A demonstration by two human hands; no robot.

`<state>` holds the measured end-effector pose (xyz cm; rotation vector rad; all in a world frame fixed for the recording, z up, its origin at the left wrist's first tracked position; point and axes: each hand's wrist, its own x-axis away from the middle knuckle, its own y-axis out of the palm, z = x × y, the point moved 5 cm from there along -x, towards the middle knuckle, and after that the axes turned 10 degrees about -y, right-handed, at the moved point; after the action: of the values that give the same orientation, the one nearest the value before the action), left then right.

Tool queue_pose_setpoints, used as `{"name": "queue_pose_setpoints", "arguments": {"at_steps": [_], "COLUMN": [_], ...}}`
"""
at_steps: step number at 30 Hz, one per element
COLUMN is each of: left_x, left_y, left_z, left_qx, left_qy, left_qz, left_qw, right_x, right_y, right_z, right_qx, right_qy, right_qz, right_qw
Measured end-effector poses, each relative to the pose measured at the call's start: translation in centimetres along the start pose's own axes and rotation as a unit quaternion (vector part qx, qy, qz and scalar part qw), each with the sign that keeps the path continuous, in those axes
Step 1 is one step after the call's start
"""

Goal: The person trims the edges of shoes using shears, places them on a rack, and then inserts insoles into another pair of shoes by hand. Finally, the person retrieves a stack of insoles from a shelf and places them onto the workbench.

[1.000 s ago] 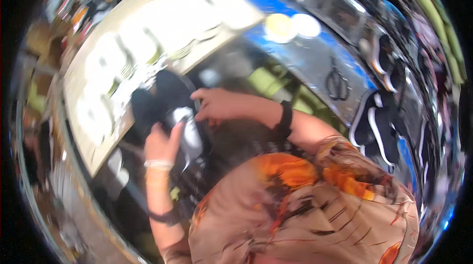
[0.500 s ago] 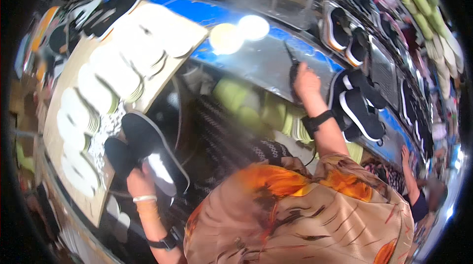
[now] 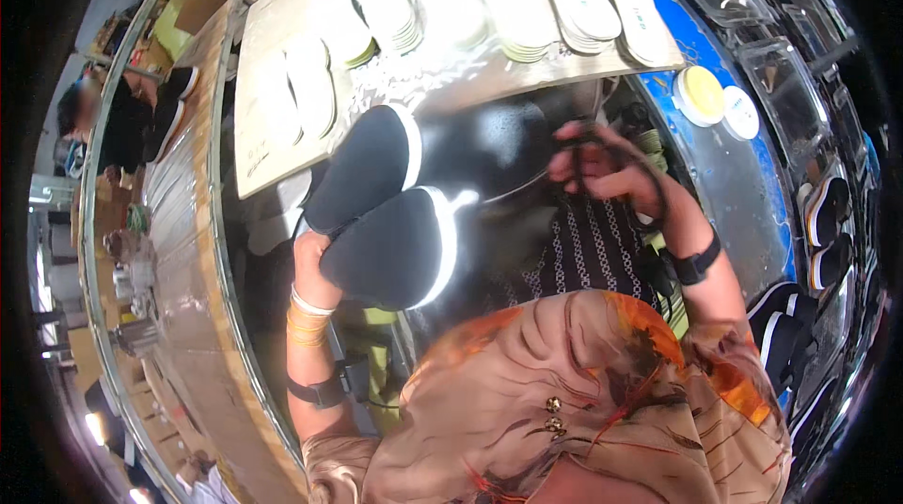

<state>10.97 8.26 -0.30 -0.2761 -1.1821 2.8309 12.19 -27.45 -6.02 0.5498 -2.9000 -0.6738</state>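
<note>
My left hand [image 3: 315, 269] is closed around a pair of black shoes with white sole edges. One shoe [image 3: 367, 170] is farther from me, and the other shoe [image 3: 390, 250] lies against it on the near side. Off the edge of the light board, my right hand [image 3: 611, 170] is raised in front of my body with its fingers curled. A thin dark tool [image 3: 660, 186] is in it, smeared by motion, so its exact kind is unclear. Beyond both hands, stacks of white insoles [image 3: 386, 10] rest on the board [image 3: 268, 161].
Right of the board runs a blue-edged metal bench [image 3: 729, 184] with a yellow-topped tub [image 3: 699, 96] and a white round lid [image 3: 740, 113]. More black shoes [image 3: 785, 330] sit at the right. A plastic-covered table [image 3: 183, 250] with a metal rail stands left, where another person [image 3: 127, 114] is.
My view has swung to the left. My right hand has come away from the metal bench with the dark tool. My left hand has lifted the pair of shoes toward the board.
</note>
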Motion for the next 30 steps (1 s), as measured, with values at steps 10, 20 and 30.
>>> {"name": "queue_pose_setpoints", "arguments": {"at_steps": [10,20,30], "left_x": [2.9,0.8,-0.3], "left_y": [-0.2,1.2,1.2], "left_z": [0.0,-2.0,-2.3], "left_qx": [0.023,-0.064,-0.131], "left_qy": [0.028,0.045,0.018], "left_qz": [-0.114,-0.047,-0.012], "left_qw": [0.993,0.996,0.991], "right_x": [-5.3,-1.2,-1.2], "right_y": [7.7,4.4,2.9], "right_z": [-0.4,0.5,1.8], "right_qx": [0.573,0.514,0.546], "right_qy": [-0.215,-0.169,-0.001], "right_qz": [-0.147,-0.141,-0.137], "right_qw": [0.777,0.829,0.827]}}
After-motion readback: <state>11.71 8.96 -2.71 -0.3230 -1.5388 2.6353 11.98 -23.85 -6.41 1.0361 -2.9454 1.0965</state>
